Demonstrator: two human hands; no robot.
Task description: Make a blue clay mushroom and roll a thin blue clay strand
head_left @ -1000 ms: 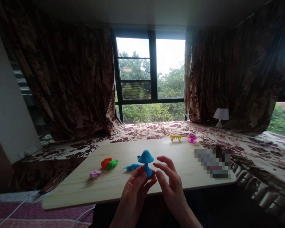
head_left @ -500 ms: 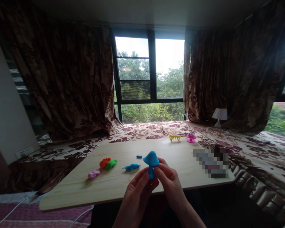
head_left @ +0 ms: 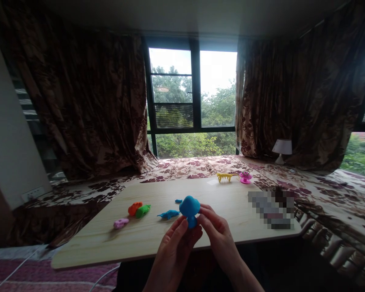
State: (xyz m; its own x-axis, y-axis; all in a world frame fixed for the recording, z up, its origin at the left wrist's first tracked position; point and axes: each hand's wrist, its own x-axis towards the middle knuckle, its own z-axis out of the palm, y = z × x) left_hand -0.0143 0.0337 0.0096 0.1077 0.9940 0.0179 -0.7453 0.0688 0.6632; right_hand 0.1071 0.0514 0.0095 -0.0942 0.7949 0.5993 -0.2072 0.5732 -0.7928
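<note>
A blue clay mushroom (head_left: 189, 205) with a domed cap and short stem is between my hands, over the near part of the board. The fingers and thumb of my left hand (head_left: 174, 242) pinch its stem from the left and below. From the right, my right hand (head_left: 218, 232) closes on it, thumb by the stem and fingers by the cap's edge. Just left of the mushroom lies a ragged lump of blue clay (head_left: 169, 214). Behind it rests a small blue piece (head_left: 178, 201), close to the cap in view.
Orange clay (head_left: 134, 208), green clay (head_left: 143, 211) and pink clay (head_left: 121, 223) lie on the left of the wooden board (head_left: 88, 243). A yellow four-legged figure (head_left: 224, 177) and a magenta piece (head_left: 245, 177) stand at the far edge. A blurred-out patch (head_left: 270, 211) covers the right side.
The mushroom has tipped and shifted slightly left and down, so its cap looks rounder and its stem shorter. Both hands stay on it.
</note>
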